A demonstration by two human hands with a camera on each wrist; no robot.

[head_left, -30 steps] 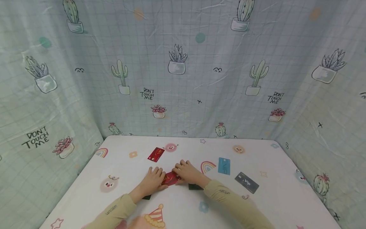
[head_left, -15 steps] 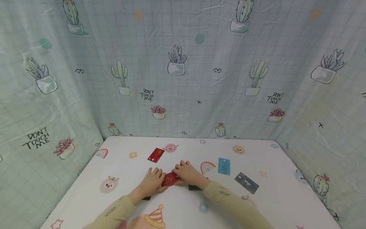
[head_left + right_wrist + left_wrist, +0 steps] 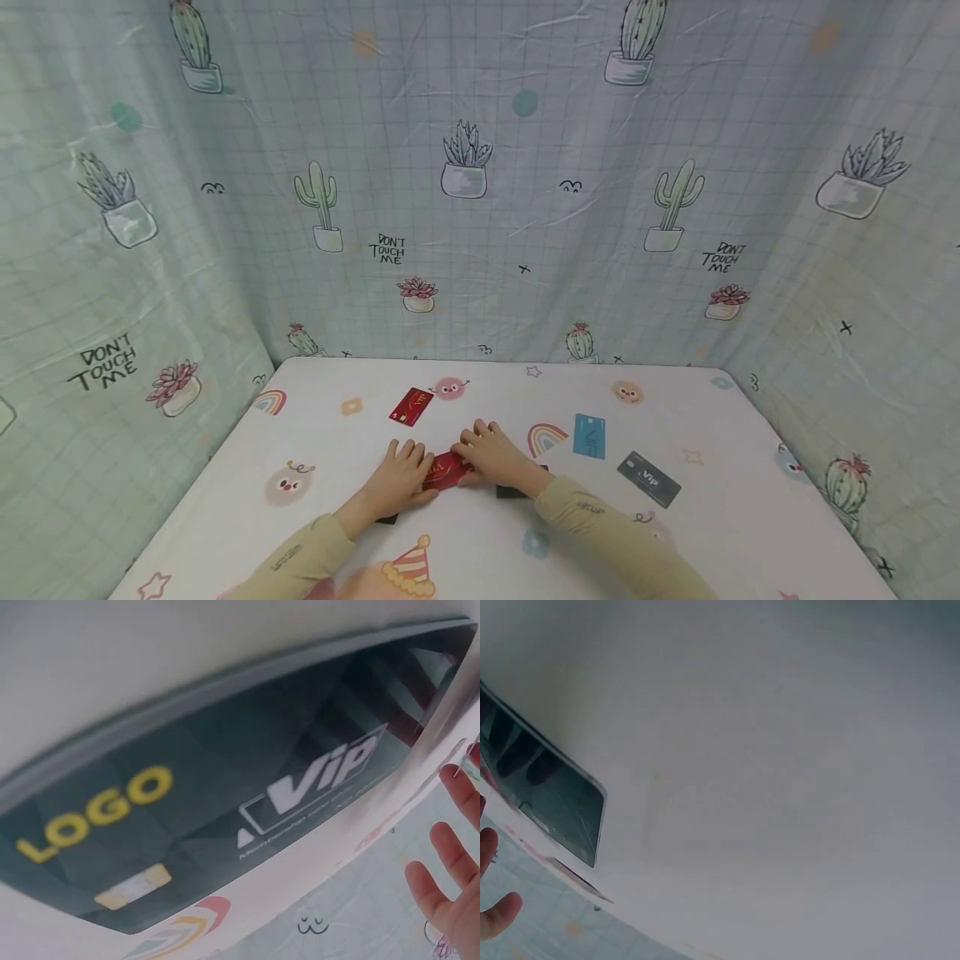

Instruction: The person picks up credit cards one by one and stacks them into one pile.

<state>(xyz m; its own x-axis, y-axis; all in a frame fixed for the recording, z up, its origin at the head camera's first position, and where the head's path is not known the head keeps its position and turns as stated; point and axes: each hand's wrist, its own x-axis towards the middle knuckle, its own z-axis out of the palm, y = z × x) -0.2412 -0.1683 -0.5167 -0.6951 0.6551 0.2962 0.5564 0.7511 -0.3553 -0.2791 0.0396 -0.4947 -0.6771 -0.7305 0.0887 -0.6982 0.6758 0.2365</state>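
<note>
Between both hands, near the middle of the table in the head view, lies a red VIP card [image 3: 446, 472]. My left hand [image 3: 401, 479] holds its left end, thumb on the near side and fingers on the far side. The right hand [image 3: 492, 455] grips the opposite end in the same way, covering part of the card. Under the right wrist is a dark VIP card [image 3: 225, 780] with yellow LOGO lettering, large in the right wrist view. Another dark card [image 3: 559, 799] shows beside the left hand in the left wrist view, mostly hidden by that wrist in the head view.
A second red VIP card [image 3: 412, 406] lies farther back, left of centre. To the right are a light blue VIP card [image 3: 589, 436] and a dark grey VIP card [image 3: 648, 479]. Cactus-print curtains [image 3: 525, 217] surround the white printed table [image 3: 225, 508] at the back and sides.
</note>
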